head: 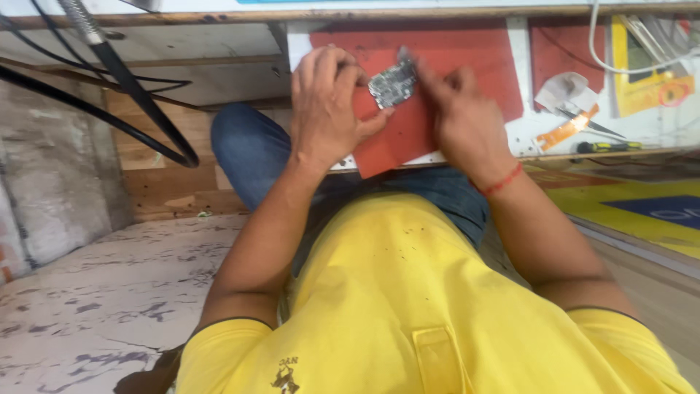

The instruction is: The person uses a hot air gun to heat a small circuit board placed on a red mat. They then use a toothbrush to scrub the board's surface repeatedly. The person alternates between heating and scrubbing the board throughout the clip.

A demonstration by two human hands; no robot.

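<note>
At far left, black cables (pixel 138 95) loop down past a rough grey wall (pixel 51 182), over a scuffed pale floor (pixel 109 299). A knee in blue jeans (pixel 251 149) pokes out from under the bench edge.

The left hand (pixel 328 109) is raised over a red mat (pixel 445 51), fingers curled, thumb and fingertips closed on the left edge of a small circuit board (pixel 392 82). The board is held just above the mat, tilted, between the two hands, its metal shields facing the camera.

The right hand (pixel 463 117) comes in from the other side, its fingers pinched together at the board's upper right corner. Something thin and grey shows at the fingertips there, possibly a tool tip or a part of the board; the blur makes it hard to tell. A red thread band (pixel 502 181) circles the right wrist.

The mat lies on a white bench (pixel 518 51), its near corner overhanging the edge. Further right on the bench sit a crumpled white paper (pixel 561 91), tweezers (pixel 594 124) next to an orange strip (pixel 565 133), and a screwdriver (pixel 609 147) with a yellow and black handle lying near the front edge. A yellow packet (pixel 645 80) and white wires (pixel 627 44) are at far right.

The person's yellow shirt (pixel 408 306) fills the bottom of the view.
</note>
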